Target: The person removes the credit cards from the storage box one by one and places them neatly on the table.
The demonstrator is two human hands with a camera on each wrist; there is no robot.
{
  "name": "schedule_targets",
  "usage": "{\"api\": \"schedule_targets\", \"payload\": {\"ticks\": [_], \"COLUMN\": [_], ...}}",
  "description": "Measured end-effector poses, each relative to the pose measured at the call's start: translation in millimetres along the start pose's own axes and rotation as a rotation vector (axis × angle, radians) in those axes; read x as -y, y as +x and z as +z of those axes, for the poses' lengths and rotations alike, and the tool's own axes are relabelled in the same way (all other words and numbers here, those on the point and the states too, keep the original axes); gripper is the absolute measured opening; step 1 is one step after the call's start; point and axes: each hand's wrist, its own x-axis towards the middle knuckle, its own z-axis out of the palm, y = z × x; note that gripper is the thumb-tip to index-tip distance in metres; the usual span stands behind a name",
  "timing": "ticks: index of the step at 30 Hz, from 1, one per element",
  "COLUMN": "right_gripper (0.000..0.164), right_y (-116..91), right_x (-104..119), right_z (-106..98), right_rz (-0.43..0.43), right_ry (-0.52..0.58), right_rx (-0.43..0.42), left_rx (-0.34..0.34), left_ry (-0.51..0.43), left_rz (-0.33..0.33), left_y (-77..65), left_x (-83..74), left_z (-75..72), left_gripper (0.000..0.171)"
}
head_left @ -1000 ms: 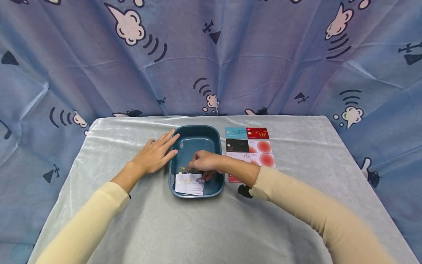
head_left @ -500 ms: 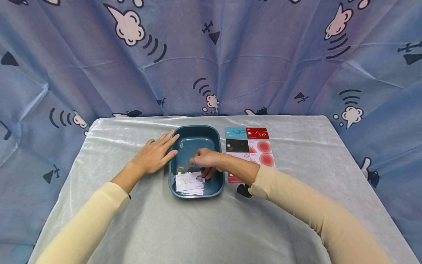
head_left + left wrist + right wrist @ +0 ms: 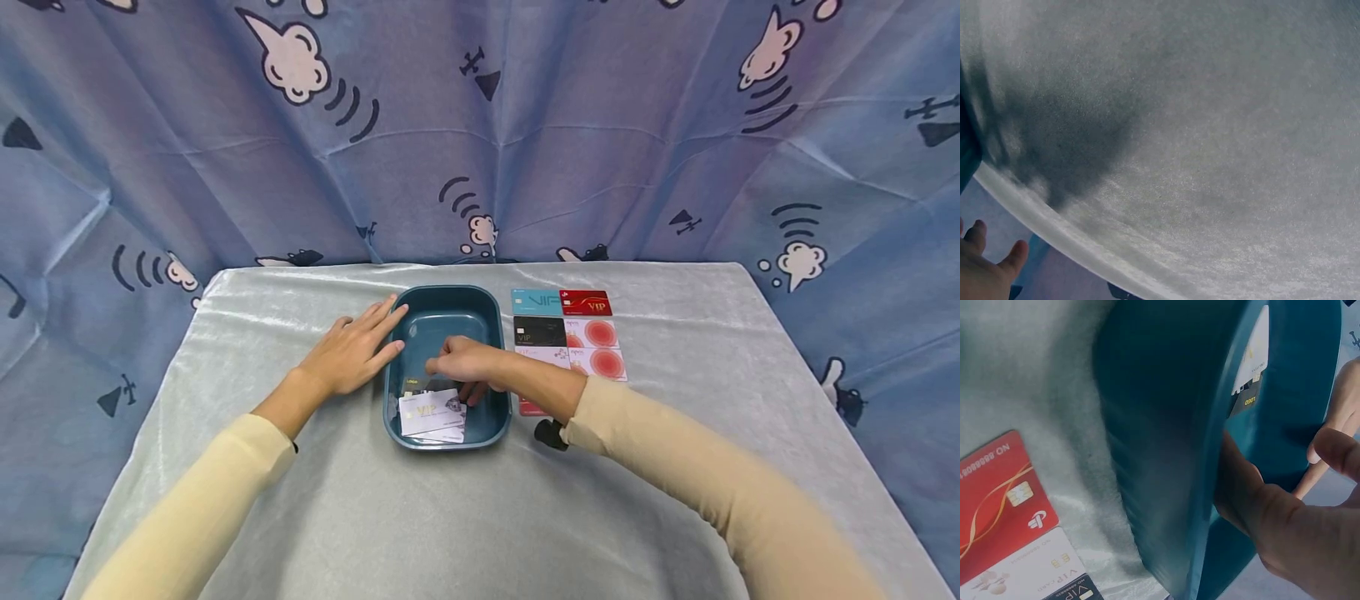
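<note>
My left hand (image 3: 356, 354) rests with fingers spread, fingertips on the left rim of a dark teal tray (image 3: 450, 292). The left wrist view catches only part of that hand (image 3: 985, 262) at its corner. Inside the tray, my right hand (image 3: 468, 367) reaches down over the bank cards, with finger and thumb spread apart in the right wrist view; its lowest fingertips are hidden there by the tray wall. White VIP cards (image 3: 427, 414) lie overlapped at the tray's near end, right beside those fingertips. A black card marked LOGO (image 3: 412, 383) shows partly from under them.
Right of the tray, several cards lie in two columns: a teal card (image 3: 536, 302), a red VIP card (image 3: 587, 302), a black VIP card (image 3: 540, 332) and others. My right forearm covers the nearer ones. A patterned curtain (image 3: 525, 167) hangs behind the cloth-covered table (image 3: 420, 517).
My right hand has shifted slightly within the tray, and the white cards under it have moved a little away from the near rim. My left hand stays where it was.
</note>
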Motion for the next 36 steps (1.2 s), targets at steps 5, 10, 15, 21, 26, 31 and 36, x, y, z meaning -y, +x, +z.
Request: {"api": "schedule_targets", "payload": {"ticks": [5,10,15,21,26,31,36], "right_gripper": [0.034,0.035,0.038,0.046,0.048,0.043,0.042], "right_y": [3,4,2,1,0,0,5], "right_x": [0,-2,-2,1,1,-2,-7], "right_z": [0,-2,0,4,6,6,8], "right_rz": [0.017,0.035,0.052,0.079,0.09,0.098,0.074], "right_ry": [0.032,0.042,0.018,0.023,0.036,0.037,-0.072], "right_rx": [-0.011,-0.006,0.001,-0.015,-0.024,-0.009,0.001], "left_rx": [-0.001,-0.006,-0.007,0.002,-0.001,-0.004,-0.006], "left_ry": [-0.001,-0.004,-0.011,-0.015,-0.019,-0.015,-0.016], "left_rz": [0.0,0.003,0.001,-0.005,-0.008,-0.01,-0.002], "left_y": [0.2,0.2,0.1,-0.1,-0.7,-0.7,-0.3], "left_x": [0.3,0.6,0.1,-0.1,-0.2,0.0,-0.6], "left_z": [1.3,1.0,0.5,0.4,0.5,0.6,0.9], "left_gripper": [0.063,0.063,0.063,0.063,0.063,0.063,0.063]}}
